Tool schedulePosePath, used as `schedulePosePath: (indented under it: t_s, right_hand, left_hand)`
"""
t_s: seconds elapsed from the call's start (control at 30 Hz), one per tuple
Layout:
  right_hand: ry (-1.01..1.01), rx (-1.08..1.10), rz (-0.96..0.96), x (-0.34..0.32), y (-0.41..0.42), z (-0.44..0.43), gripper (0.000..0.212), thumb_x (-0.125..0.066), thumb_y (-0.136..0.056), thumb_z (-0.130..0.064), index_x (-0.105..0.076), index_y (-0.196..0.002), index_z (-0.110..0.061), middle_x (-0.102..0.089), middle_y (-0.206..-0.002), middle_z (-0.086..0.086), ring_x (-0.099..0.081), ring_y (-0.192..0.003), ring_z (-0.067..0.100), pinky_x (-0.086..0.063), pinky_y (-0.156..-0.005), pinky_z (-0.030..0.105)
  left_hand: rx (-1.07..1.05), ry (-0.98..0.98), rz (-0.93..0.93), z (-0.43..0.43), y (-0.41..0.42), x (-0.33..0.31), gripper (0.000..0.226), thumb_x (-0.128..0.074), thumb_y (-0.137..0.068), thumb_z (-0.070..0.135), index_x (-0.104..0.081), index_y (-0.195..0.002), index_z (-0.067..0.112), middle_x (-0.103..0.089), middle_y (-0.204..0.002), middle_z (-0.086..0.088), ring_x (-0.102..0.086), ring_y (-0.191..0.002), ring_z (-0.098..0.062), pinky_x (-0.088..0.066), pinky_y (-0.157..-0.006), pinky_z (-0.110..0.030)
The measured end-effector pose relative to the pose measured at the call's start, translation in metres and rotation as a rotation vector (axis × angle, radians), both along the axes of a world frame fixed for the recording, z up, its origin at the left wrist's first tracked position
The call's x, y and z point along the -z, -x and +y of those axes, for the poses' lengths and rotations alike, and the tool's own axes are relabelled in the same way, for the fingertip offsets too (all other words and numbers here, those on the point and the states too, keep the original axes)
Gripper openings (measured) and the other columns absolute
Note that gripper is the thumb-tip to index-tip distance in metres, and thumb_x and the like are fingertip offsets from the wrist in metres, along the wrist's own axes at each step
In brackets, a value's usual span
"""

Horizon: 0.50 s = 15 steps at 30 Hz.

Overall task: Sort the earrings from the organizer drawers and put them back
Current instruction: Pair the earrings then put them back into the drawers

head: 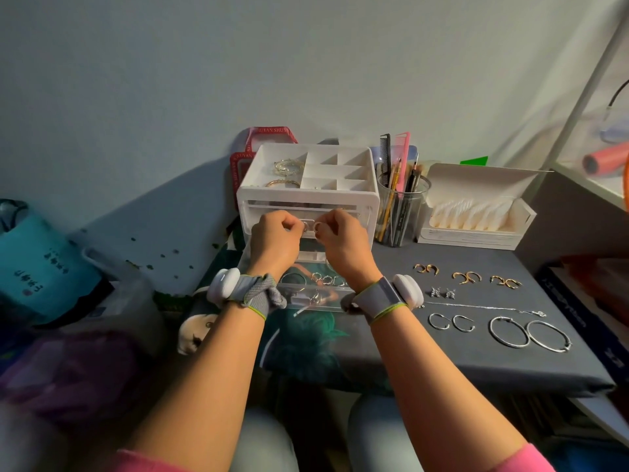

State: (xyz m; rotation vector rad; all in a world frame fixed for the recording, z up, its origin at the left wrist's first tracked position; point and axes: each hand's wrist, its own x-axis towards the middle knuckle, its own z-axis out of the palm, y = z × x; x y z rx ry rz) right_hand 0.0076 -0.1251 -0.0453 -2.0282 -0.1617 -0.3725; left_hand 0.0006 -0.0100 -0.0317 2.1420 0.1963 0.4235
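Note:
A white organizer (308, 195) stands at the back of the grey table, its top tray holding gold bangles (287, 168). Its clear lower drawer (315, 294) is pulled out with several silver earrings inside. In front of the organizer, my left hand (277, 233) pinches a small silver earring (305, 227), and my right hand (340, 235) pinches another small earring (317, 228) close beside it. Sorted pairs lie on the table to the right: gold curved earrings (466, 277), sparkly studs (442, 293), small silver hoops (451, 322) and large silver hoops (529, 333).
A thin silver chain (483, 307) lies between the earring rows. A clear cup of combs and brushes (401, 212) and an open white box of cotton pads (476, 212) stand right of the organizer. Bags (44, 267) crowd the left side. A shelf post (585, 83) rises at right.

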Motion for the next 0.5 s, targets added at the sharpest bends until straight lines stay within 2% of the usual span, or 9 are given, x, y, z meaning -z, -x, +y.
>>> schedulePosePath:
  t_s: [0.2,0.37,0.5]
  right_hand:
    - [-0.053,0.003,-0.003,0.001,0.018,0.003,0.012,-0.049,-0.092,-0.009,-0.061,-0.091,-0.009,-0.068,-0.090,0.009,-0.064,-0.088,0.026,-0.050,-0.079,0.037]
    - [-0.060,-0.001,-0.009,0.004,0.035,0.004,0.011,-0.051,-0.091,-0.009,-0.060,-0.088,-0.012,-0.068,-0.085,0.008,-0.063,-0.083,0.026,-0.049,-0.074,0.036]
    - [-0.053,0.007,-0.008,0.003,0.049,0.004,0.012,-0.052,-0.091,-0.010,-0.063,-0.091,-0.008,-0.068,-0.085,0.007,-0.062,-0.080,0.023,-0.048,-0.072,0.033]
  left_hand:
    - [-0.016,0.005,-0.016,0.002,0.019,0.000,0.015,-0.060,-0.091,0.018,-0.073,-0.087,0.012,-0.072,-0.092,-0.003,-0.064,-0.085,-0.022,-0.050,-0.073,-0.028]
    - [-0.014,0.002,-0.016,0.004,0.038,0.000,0.016,-0.060,-0.091,0.020,-0.072,-0.087,0.011,-0.072,-0.090,-0.003,-0.065,-0.085,-0.023,-0.051,-0.074,-0.029]
    - [-0.009,0.005,-0.014,0.005,0.052,0.000,0.013,-0.060,-0.090,0.018,-0.070,-0.082,0.014,-0.071,-0.089,-0.002,-0.065,-0.086,-0.024,-0.053,-0.078,-0.032]
